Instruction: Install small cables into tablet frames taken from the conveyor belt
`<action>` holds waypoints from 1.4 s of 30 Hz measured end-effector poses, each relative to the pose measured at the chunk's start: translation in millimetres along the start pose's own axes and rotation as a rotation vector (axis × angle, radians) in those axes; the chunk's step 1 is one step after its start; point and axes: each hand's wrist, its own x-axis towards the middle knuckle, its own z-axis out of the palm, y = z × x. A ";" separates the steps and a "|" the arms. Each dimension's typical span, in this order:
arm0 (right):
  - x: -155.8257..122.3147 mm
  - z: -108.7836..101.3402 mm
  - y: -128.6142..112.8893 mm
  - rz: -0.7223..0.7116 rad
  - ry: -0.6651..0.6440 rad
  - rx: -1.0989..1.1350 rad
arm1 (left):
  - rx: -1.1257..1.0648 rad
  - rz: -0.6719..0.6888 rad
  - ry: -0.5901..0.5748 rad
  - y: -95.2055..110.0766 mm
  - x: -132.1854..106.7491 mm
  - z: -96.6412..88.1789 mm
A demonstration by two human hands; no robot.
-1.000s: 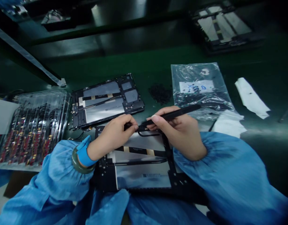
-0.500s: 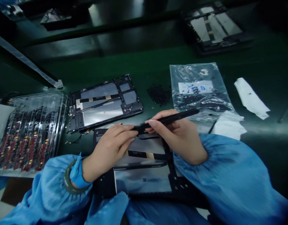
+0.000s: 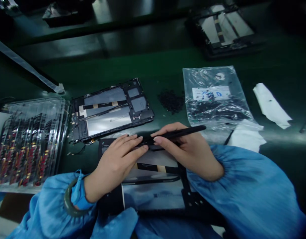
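An opened tablet frame (image 3: 153, 194) with silver panels lies right in front of me. My left hand (image 3: 115, 162) rests on its upper edge, fingers stretched out flat and pressing on a black part there. My right hand (image 3: 190, 151) is closed on a long black tool (image 3: 182, 132), held like a pen, whose tip meets my left fingertips at the frame's top edge. Both arms wear blue sleeves, and a dark bangle sits on the left wrist.
A second opened tablet frame (image 3: 110, 109) lies behind to the left. A clear tray of red and black parts (image 3: 25, 142) stands at far left. A pile of small black parts (image 3: 170, 99), a plastic bag (image 3: 215, 96), white papers (image 3: 269, 104) and another frame (image 3: 222, 28) lie beyond.
My left hand has gone from a pinch to flat fingers laid on the frame's top edge. The black tool has tipped lower, and both hands have sunk closer to the frame.
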 end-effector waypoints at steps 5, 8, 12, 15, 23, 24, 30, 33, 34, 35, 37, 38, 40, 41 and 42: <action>0.7 0.0 0.0 -0.041 -0.005 -0.084 | 0.022 0.011 -0.004 1.4 0.8 -1.0; 0.2 -0.8 -1.4 -0.018 -0.001 -0.066 | 0.023 0.016 -0.007 1.0 -0.5 0.4; -0.9 -1.4 -2.3 0.033 0.037 -0.029 | 0.015 0.030 0.017 0.6 -1.9 3.4; -0.9 -1.3 -2.0 0.063 0.053 -0.002 | 0.016 0.032 0.034 1.2 -2.0 4.5; 0.3 -2.5 -5.8 0.075 0.029 -0.009 | 0.018 0.037 0.022 1.4 -2.1 3.8; 0.5 -2.6 -6.4 0.075 0.030 0.004 | 0.018 0.037 0.024 1.5 -1.7 3.5; -0.2 -0.9 -4.4 0.046 0.041 -0.073 | 0.032 0.039 0.022 2.0 -0.3 2.6; -0.9 0.7 -4.4 0.050 0.078 -0.071 | 0.035 0.033 0.016 2.6 -0.1 3.2; -0.9 1.1 -5.0 0.059 0.102 -0.034 | 0.041 0.028 0.010 3.0 0.3 3.5; -0.8 1.4 -5.9 0.073 0.132 0.015 | 0.051 0.023 0.001 3.5 0.9 3.8; -0.5 1.8 -7.3 0.111 0.189 0.125 | 0.072 0.013 -0.013 4.8 2.5 4.8; -0.4 2.0 -7.6 0.125 0.211 0.171 | 0.083 0.010 -0.014 5.4 3.3 5.4; -0.6 2.4 -7.3 0.131 0.231 0.227 | 0.109 0.007 -0.012 6.5 4.6 7.1; -1.1 2.6 -6.8 0.125 0.233 0.242 | 0.127 0.006 -0.013 6.8 4.9 8.0; -1.8 2.9 -6.2 0.116 0.235 0.252 | 0.147 0.007 -0.017 7.0 5.0 8.9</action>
